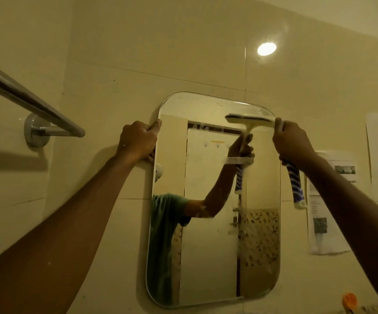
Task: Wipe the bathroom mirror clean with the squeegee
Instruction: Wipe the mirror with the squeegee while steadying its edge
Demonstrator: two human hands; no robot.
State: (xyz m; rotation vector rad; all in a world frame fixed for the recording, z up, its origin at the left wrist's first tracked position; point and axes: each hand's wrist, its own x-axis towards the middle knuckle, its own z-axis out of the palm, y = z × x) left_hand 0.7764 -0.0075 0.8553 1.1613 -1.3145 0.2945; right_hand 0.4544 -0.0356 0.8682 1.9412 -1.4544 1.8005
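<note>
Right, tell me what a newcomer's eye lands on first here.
First the mirror at centre on the tiled wall, with both arms reaching up to it. The right hand holds the squeegee against its top right corner, while the left hand grips its upper left edge. A chrome towel bar juts in at the left.
</note>
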